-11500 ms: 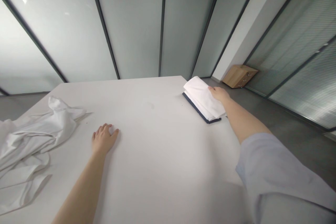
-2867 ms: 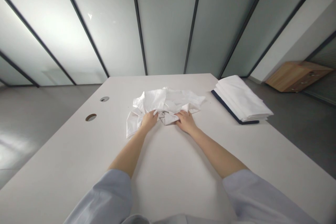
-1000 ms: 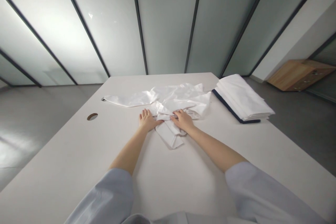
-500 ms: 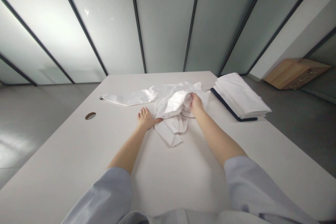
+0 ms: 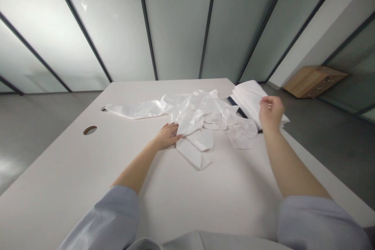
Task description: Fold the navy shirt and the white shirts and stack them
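A crumpled, shiny white shirt (image 5: 196, 111) lies across the table, one long sleeve (image 5: 134, 110) stretched to the left and a loose flap (image 5: 243, 133) spread to the right. My left hand (image 5: 168, 136) rests flat at the shirt's near left edge, fingers extended and thumb touching the cloth. Raised off to the right, my right hand (image 5: 271, 112) has its fingers curled in toward the thumb. No cloth shows in it, and it is apart from the flap. Behind that hand is a stack of folded white cloth (image 5: 249, 93), partly hidden by it.
The white table (image 5: 205, 199) has a round cable hole (image 5: 90, 130) on its left side. A dark blue folded piece (image 5: 233, 102) lies under the cloth stack. A wooden cabinet (image 5: 310, 82) stands on the floor at right, and frosted glass panels (image 5: 175, 23) line the back.
My right hand has moved right and up from the shirt, letting go of it. The bunched part now lies opened out to the right. My left hand stays at the shirt's edge.
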### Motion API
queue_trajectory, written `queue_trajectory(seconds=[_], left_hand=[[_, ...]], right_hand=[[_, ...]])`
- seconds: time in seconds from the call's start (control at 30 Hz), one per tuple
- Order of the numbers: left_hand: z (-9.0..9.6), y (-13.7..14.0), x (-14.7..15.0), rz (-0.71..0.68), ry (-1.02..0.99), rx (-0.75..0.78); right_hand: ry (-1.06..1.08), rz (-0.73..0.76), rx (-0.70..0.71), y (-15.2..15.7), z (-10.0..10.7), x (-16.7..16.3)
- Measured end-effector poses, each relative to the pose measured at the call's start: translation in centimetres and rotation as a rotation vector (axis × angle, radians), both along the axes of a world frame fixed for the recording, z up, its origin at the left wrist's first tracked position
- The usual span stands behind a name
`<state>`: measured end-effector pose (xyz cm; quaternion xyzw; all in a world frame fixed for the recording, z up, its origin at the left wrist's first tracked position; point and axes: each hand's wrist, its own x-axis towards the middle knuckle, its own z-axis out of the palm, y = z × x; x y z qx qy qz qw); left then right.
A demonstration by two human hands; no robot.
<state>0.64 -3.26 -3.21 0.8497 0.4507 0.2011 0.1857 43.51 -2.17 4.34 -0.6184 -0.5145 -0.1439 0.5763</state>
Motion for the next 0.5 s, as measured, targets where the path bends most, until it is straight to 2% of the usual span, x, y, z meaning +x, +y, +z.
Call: queue_trajectory(seconds=[0.07, 0.13, 0.2, 0.27, 0.33, 0.5], left_hand=[[-0.1, 0.2, 0.4, -0.020, -0.037, -0.038], [-0.2, 0.6, 0.6, 0.018, -0.006, -0.079], [-0.3, 1.0, 0.5, 0.083, 0.059, -0.086], [-0.4, 1.4, -0.1, 0.152, 0.102, -0.059], [-0.5, 1.9, -1.3, 0.233, 0.093, -0.025], [-0.7, 3.5, -5.6, 0.450, 0.056, 0.054]], right_hand=[[-0.186, 0.352, -0.181, -1.3, -0.5, -3.7], [-0.367, 0.687, -0.437, -2.3, -2.0, -7.9], [-0.511, 0.872, -0.641, -2.7, -4.0, -11.5], [-0.583, 0.895, -0.726, -2.7, -5.7, -13.8], [-0.640, 0.844, -0.732, -2.6, -6.9, -15.1], [-0.764, 0.585, -0.757, -3.6, -7.4, -15.8]])
